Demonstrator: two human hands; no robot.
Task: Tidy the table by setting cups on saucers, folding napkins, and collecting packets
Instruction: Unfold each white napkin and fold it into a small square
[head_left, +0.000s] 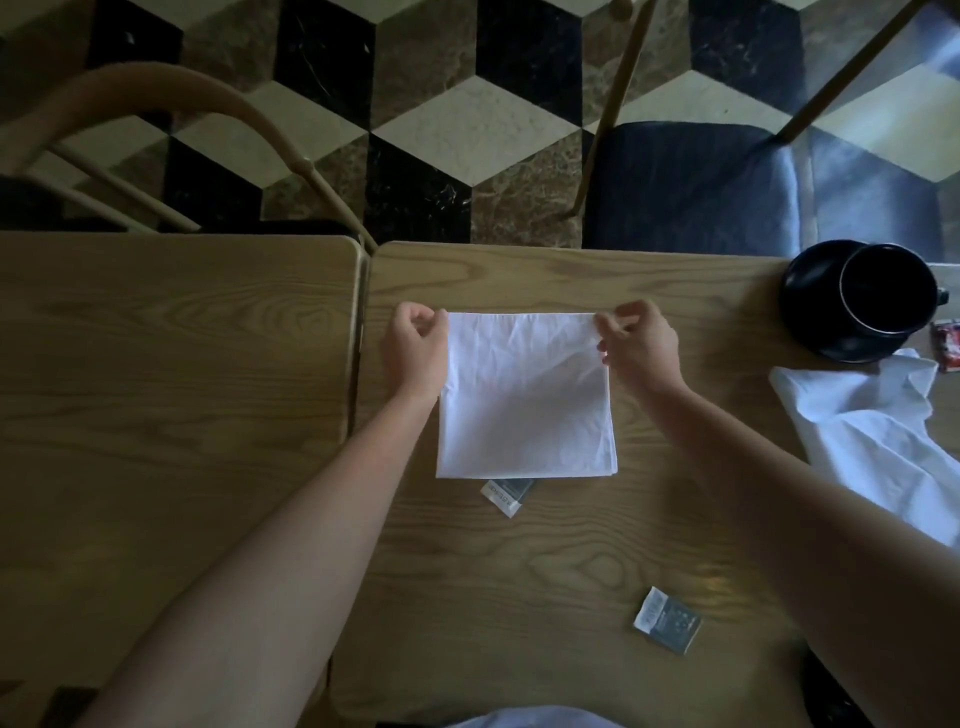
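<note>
A second light wooden table (171, 364) butts against the left edge of the light wooden table (519, 597) that carries everything. Near the far edge of that table, the left hand (415, 345) has its fingers curled, pinching the far left corner of a white square folded cloth napkin (524, 400) lying flat on the wood. A grey paper packet (508, 494) pokes out from under the napkin's near edge. The right hand (638, 340) pinches the napkin's far right corner between thumb and fingertips. A second grey packet (667, 619) lies toward the near edge, well apart from the napkin. At the far right corner a black cup (885, 291) sits on a black round saucer (810, 291). Beside the saucer, a crumpled white cloth napkin (872, 426) sprawls along the right edge, and a red packet (948, 343) lies at that edge.
</note>
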